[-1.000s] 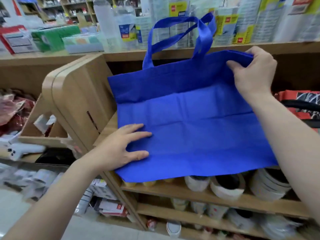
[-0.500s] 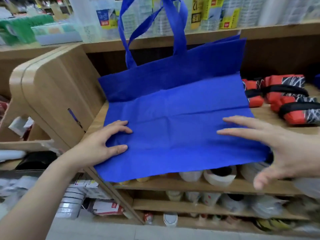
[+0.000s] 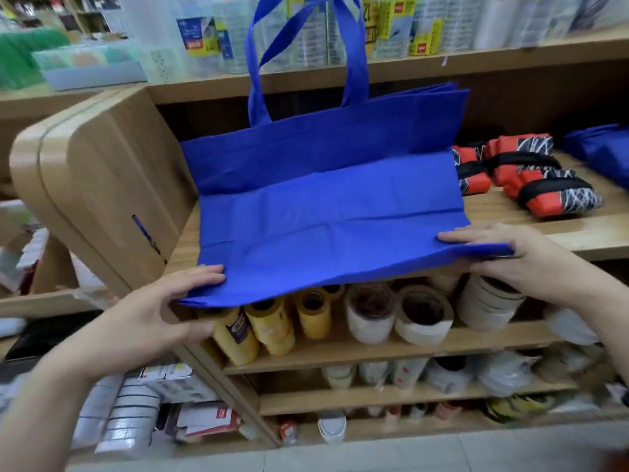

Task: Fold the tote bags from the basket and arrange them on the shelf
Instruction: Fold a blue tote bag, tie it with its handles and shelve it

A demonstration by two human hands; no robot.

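Wooden shelf [image 3: 578,233] carries the blue tote bag [image 3: 323,226], long axis along the shelf's front edge, handles upright at the back, hem overhanging. The left hand [image 3: 146,321] and right hand [image 3: 517,260], flat and hovering before, now pinch the hem's corners. Bare wood separates it from the red folded bags [image 3: 531,175].

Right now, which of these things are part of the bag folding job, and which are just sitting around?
Job: blue tote bag, gripped at its near corners by left hand and right hand; wooden shelf under it; folded red-and-black bags on that shelf.
Lying about: yellow tape rolls and white tape rolls below; plastic containers above.
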